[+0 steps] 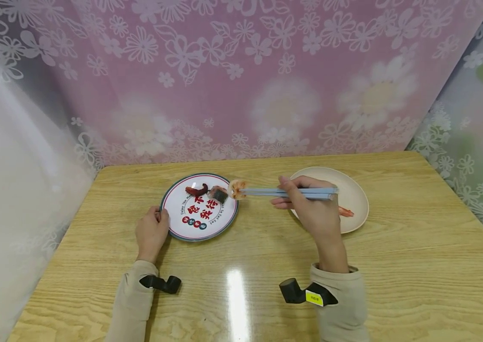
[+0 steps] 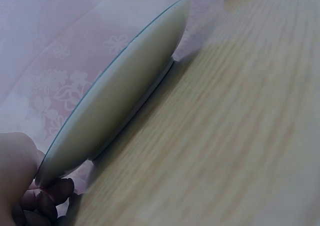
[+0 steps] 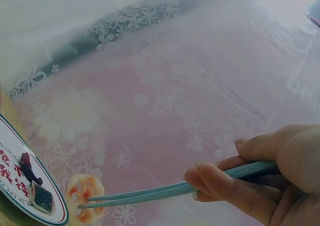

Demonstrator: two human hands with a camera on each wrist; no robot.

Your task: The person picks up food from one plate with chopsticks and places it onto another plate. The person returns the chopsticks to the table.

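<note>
My left hand pinches the left rim of a white plate with red lettering and a dark edge. On that plate lie a dark red curled food piece and a small piece with a dark green patch. My right hand holds a pair of light blue chopsticks. Their tips grip a lotus root slice, pale with orange-brown marks and holes, at the plate's right rim. Seen from the left wrist, thumb and fingers hold the plate's edge from both sides.
A cream plate stands on the right, partly behind my right hand, with an orange-red food piece on it. The wooden table ends at a pink flowered curtain. Each sleeve carries a black wrist camera.
</note>
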